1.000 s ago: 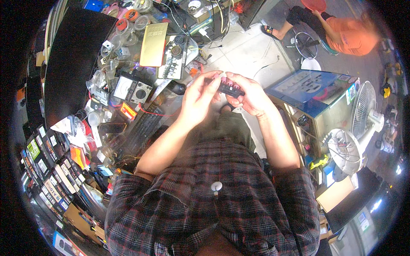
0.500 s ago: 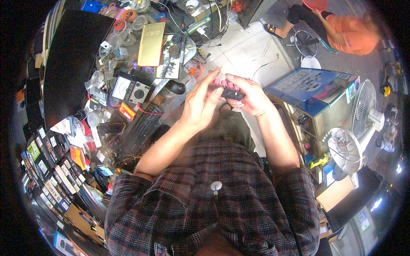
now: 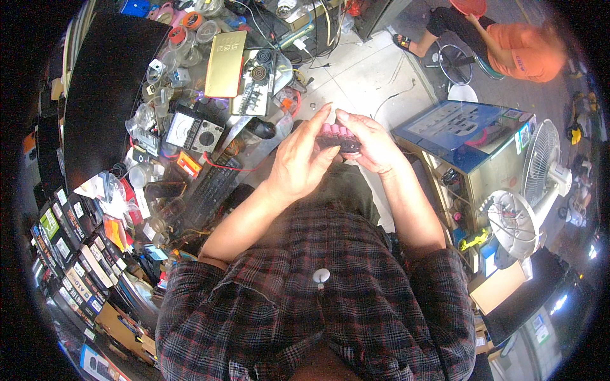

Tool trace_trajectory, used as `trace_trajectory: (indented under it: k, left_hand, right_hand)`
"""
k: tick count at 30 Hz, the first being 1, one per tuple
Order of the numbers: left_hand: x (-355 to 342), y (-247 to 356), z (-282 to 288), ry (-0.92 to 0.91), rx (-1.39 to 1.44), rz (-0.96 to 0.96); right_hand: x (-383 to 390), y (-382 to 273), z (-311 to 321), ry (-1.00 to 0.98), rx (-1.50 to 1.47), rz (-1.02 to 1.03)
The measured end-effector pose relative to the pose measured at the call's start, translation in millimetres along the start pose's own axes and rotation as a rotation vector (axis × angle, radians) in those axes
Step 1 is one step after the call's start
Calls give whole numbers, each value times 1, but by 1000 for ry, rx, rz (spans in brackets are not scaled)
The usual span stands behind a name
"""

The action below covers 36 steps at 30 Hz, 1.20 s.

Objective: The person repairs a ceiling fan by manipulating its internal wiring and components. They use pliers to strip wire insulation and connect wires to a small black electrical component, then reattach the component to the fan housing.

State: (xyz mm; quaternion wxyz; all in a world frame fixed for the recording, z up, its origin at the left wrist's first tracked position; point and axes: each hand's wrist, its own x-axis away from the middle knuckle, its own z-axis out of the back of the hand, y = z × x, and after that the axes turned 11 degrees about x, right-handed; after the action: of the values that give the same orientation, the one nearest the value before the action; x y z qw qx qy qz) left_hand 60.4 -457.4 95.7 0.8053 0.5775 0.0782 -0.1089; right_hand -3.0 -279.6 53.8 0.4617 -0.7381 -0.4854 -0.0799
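Observation:
In front of my body, both hands hold up a small battery pack (image 3: 338,134) with a row of pink cylindrical cells over a black base. My right hand (image 3: 376,143) wraps its right end, thumb along the far top side and fingers beneath. My left hand (image 3: 297,157) closes on the left end, its thumb against the near black side and its fingers reaching up past the cells. Both palms partly hide the pack's ends and underside.
On the cluttered bench at left are an analog multimeter (image 3: 196,132), a gold box lid (image 3: 225,65), plastic jars and a dark keyboard (image 3: 206,195). At right stand a glass-topped cabinet (image 3: 467,130) and white fans (image 3: 513,222). A person in orange (image 3: 530,51) sits at the far right.
The pack has tilted slightly in my hands. My left thumb has shifted a little lower and to the right along its near side, and the pink cells show more.

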Motion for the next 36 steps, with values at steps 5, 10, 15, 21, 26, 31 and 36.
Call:
trace_trajectory:
  k: [5,10,15,21,26,31,36]
  left_hand:
    - [-2,0,-1,-2,-19,-53]
    - [-4,2,-4,1,-44,-64]
    - [-4,3,-5,-9,-84,-56]
    - [-7,6,-8,-7,-92,-45]
    - [-6,2,-10,66,74,146]
    - [2,-14,-13,166,560,517]
    - [4,-24,-14,178,672,568]
  right_hand:
    - [0,-3,-3,5,17,12]
    - [-2,2,0,31,-2,9]
    - [-1,3,0,13,-15,17]
    - [-5,10,4,20,-48,39]
    - [-4,10,6,-12,-126,2]
    - [-2,2,-4,53,-27,-11]
    - [0,-2,-9,92,-13,-22]
